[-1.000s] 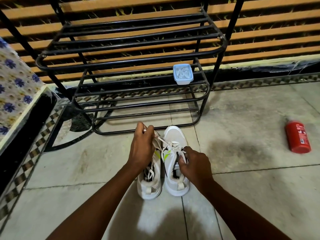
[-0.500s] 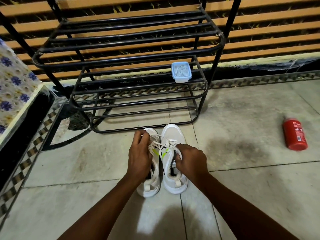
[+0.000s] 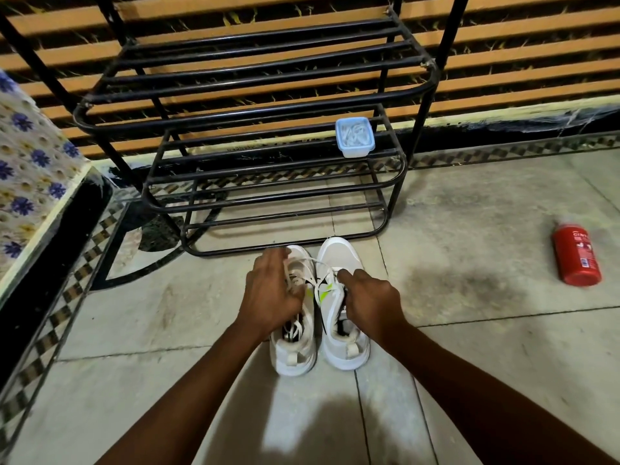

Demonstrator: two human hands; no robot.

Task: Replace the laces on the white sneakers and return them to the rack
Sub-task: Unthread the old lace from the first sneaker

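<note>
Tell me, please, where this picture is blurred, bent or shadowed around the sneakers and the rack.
Head view: the left hand is slightly motion-smeared, the right hand and sneakers sharper; head view: the rack bars bow from the wide lens; head view: a dark shadow with a bright patch lies on the floor behind the heels.

The left grip (image 3: 271,290) partly hides the lacing of the left white sneaker (image 3: 295,354); the black metal rack's (image 3: 425,109) uprights run off the top edge.
</note>
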